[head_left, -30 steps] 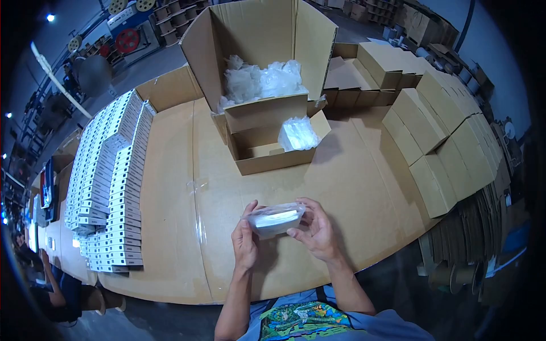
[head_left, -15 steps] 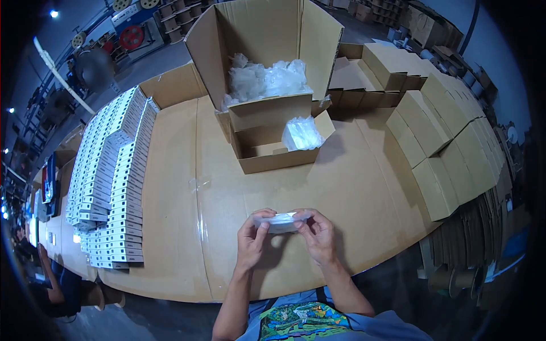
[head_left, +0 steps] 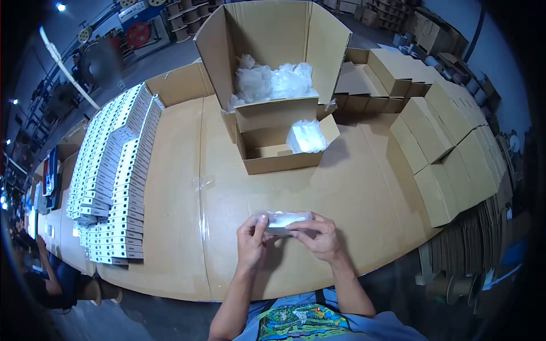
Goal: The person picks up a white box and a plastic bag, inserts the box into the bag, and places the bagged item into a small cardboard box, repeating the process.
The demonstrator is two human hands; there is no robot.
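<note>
A small white packet in clear plastic wrap (head_left: 282, 221) is held level over the near middle of the table. My left hand (head_left: 250, 241) grips its left end, with the thumb on top. At the right end, the thumb and fingers of my right hand (head_left: 320, 236) pinch the wrap along the near side. Beyond them stands an open brown carton (head_left: 284, 165); inside it, at the right, sit white items in clear wrap (head_left: 307, 136). A larger open box (head_left: 267, 28) behind it holds a heap of crumpled clear plastic bags (head_left: 273, 82).
Rows of stacked small white boxes (head_left: 116, 170) line the table's left side. Brown cartons (head_left: 455, 176) are stacked along the right. Cardboard covers the table (head_left: 227, 193). Flattened cardboard (head_left: 469, 238) stands below the right edge. Another person's arm (head_left: 51, 273) shows at far left.
My right fingers have shifted from the packet's right end to its near side, and the packet has turned slightly in my hands. My left thumb has moved up. The view has shifted slightly.
</note>
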